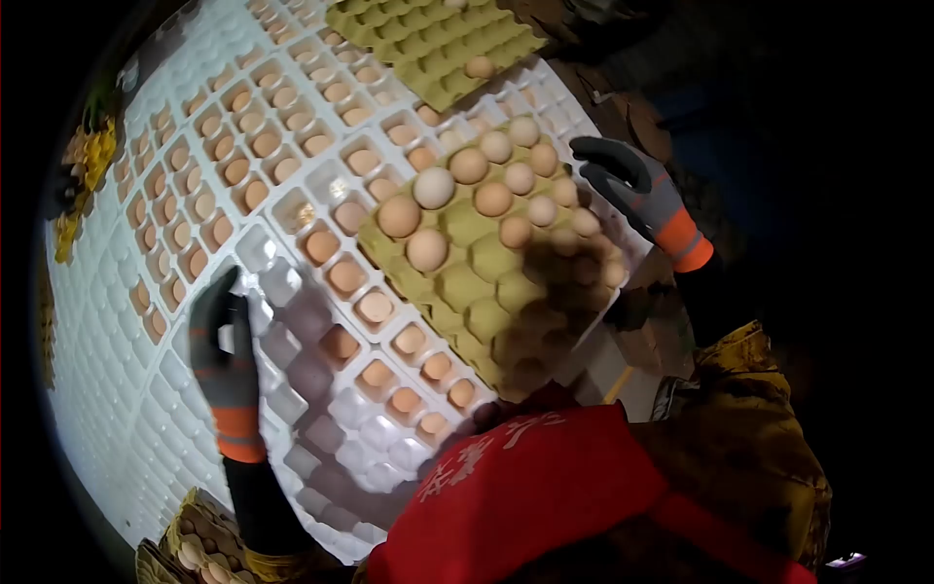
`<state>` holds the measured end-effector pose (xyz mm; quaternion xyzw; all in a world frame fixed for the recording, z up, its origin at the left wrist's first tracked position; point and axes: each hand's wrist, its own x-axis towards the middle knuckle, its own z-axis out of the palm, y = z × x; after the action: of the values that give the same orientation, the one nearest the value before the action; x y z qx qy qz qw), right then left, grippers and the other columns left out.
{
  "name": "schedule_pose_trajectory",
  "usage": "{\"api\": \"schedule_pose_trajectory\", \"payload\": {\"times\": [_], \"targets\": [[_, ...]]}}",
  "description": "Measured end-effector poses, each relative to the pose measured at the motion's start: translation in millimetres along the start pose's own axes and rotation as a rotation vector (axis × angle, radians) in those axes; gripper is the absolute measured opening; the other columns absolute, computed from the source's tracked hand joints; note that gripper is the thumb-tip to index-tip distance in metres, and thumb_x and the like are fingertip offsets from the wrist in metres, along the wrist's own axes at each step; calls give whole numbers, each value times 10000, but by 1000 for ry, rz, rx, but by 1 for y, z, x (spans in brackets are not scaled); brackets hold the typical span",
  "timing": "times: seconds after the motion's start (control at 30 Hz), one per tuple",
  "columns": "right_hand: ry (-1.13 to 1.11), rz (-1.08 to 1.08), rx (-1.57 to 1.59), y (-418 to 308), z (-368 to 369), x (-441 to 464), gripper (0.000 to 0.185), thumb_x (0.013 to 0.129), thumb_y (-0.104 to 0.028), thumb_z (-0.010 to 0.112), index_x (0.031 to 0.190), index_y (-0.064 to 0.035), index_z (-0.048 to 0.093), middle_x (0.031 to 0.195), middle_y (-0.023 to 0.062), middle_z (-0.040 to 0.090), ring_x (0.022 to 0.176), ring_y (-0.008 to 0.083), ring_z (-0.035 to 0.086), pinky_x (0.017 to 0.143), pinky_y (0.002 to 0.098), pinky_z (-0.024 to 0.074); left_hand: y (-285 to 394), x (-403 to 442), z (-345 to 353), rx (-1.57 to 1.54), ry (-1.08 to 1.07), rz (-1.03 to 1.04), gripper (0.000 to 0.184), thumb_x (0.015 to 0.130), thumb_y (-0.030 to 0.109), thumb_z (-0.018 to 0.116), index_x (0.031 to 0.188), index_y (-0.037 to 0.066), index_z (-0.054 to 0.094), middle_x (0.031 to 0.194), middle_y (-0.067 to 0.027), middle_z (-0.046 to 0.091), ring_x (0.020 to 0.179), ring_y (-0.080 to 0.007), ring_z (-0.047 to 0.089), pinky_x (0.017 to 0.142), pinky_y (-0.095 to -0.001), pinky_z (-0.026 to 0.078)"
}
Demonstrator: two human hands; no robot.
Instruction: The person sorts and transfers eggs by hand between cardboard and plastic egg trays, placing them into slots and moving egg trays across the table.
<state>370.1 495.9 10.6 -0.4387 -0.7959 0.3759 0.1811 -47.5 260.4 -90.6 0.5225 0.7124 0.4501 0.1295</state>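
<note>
My left hand [224,355], in a grey and orange work glove, hovers over white plastic egg trays [282,399]. Its thumb and fingers curve apart, with no egg visible between them. Beneath and beside it are bare cups, and brown eggs [345,275] fill the cups further right. My right hand [632,190], gloved alike, is at the right edge of a yellowish pulp egg tray [404,268], thumb and fingers spread. That tray lies on top of the white ones. Eggs [493,199] occupy its upper and right cups, while several nearer cups are bare and partly in shadow.
Another pulp tray [418,49] lies at the top with an egg [480,66] on it. White trays with eggs [266,144] stretch away to the upper left. At the lower left stand more trays with eggs [195,555]. A red apron [516,487] covers my front.
</note>
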Motion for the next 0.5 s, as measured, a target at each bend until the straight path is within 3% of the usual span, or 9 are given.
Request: {"api": "schedule_pose_trajectory", "payload": {"times": [0.1, 0.17, 0.23, 0.27, 0.3, 0.37, 0.4, 0.43, 0.5], "targets": [[-179, 71, -22, 35, -46, -56, 379, 916, -92, 678, 1292, -65, 641, 1124, 58, 676, 985, 136, 640, 860, 313, 525, 89, -38, 63, -83, -229, 172, 373, 884, 33, 691, 1254, 53, 651, 1218, -103, 665, 1123, -252, 625, 945, -346, 482], [-213, -21, -245, 56, -54, -90, 373, 874, -70, 705, 1243, -97, 661, 1074, 100, 671, 924, 203, 653, 801, 327, 528, 140, -55, 105, -109, -266, 240, 449, 803, 57, 752, 1241, 54, 654, 1175, -133, 663, 1081, -317, 627, 926, -386, 493], [-198, -173, -221, 67, -57, -114, 388, 845, -137, 731, 1230, -136, 676, 1043, 87, 677, 913, 256, 659, 803, 358, 539, 187, -69, 144, -115, -313, 271, 486, 787, 102, 763, 1256, 66, 642, 1156, -146, 652, 1071, -348, 605, 925, -426, 479], [-198, -403, -377, 95, -55, -120, 461, 825, -166, 748, 1275, -161, 649, 1112, 111, 665, 959, 291, 649, 830, 392, 541, 205, -74, 164, -81, -308, 327, 483, 798, 145, 754, 1260, 70, 635, 1167, -145, 642, 1062, -348, 599, 920, -434, 472], [-249, -263, -432, 92, -53, -130, 533, 815, -186, 750, 1329, -194, 610, 1252, 132, 610, 1089, 310, 606, 916, 431, 514, 221, -80, 185, -47, -303, 381, 484, 808, 189, 745, 1263, 74, 628, 1177, -145, 632, 1053, -349, 592, 915, -442, 465], [-353, -215, -563, 114, -38, -138, 594, 830, -243, 732, 1395, -226, 550, 1379, 146, 525, 1221, 332, 529, 1010, 449, 460, 249, -87, 225, 66, -386, 377, 502, 830, 253, 714, 1290, 83, 607, 1204, -150, 606, 1025, -349, 584, 887, -445, 457], [-369, -231, -720, 120, -29, -140, 608, 848, -298, 710, 1417, -205, 517, 1423, 147, 488, 1264, 333, 492, 1044, 454, 429, 259, -90, 246, 155, -426, 382, 409, 831, 273, 697, 1193, 93, 632, 1142, -136, 598, 969, -342, 585, 841, -442, 463], [-283, -305, -720, 129, -20, -142, 623, 854, -347, 702, 1411, -153, 505, 1410, 155, 495, 1253, 334, 496, 1049, 466, 418, 263, -94, 260, 252, -466, 377, 378, 829, 276, 696, 1155, 96, 631, 1118, -129, 595, 957, -339, 586, 832, -441, 463], [-274, -356, -687, 137, -24, -140, 547, 886, -300, 685, 1371, -109, 522, 1384, 136, 507, 1247, 291, 523, 980, 440, 479, 270, -97, 277, 446, -539, 374, 317, 824, 282, 694, 1078, 104, 630, 1070, -114, 590, 935, -332, 588, 813, -438, 465]]}}
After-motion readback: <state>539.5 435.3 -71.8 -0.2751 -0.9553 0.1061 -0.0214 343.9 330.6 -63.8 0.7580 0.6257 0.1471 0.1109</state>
